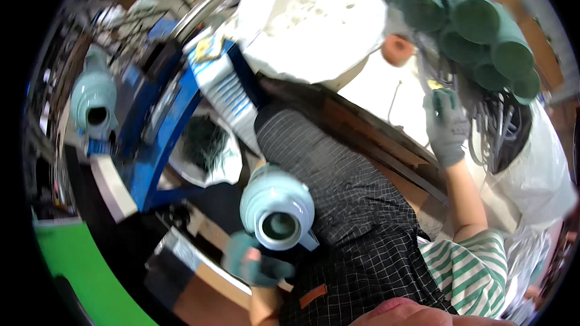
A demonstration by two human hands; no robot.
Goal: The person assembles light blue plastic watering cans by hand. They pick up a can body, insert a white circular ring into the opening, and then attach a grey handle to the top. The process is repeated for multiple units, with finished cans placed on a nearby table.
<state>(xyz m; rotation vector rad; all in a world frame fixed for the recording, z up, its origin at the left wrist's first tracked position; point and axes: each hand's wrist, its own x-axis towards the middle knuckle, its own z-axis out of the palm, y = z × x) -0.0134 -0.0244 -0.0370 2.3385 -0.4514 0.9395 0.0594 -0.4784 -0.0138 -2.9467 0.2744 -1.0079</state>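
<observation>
A pale green rounded housing (283,196), glossy, with a round opening toward me, rests on my lap. Beside its lower left rim is my left hand (257,264) in a green-and-grey glove, with one bare fingertip showing. Its fingers are bent but blurred, and whether they grip the housing is unclear. Out to the right, my right hand (447,124), in a grey glove with green on the fingers, reaches over the white tabletop (380,93). Motion smears its fingertips beside a bundle of dark cables (498,127); anything in them cannot be made out.
A white bag (257,42) of small white rings stands at the back. Several green cylinders (474,18) are stacked at far right, near an orange roll (397,50). A blue metal frame (166,139), a bin with dark green strands (205,145) and another housing (93,96) are leftward.
</observation>
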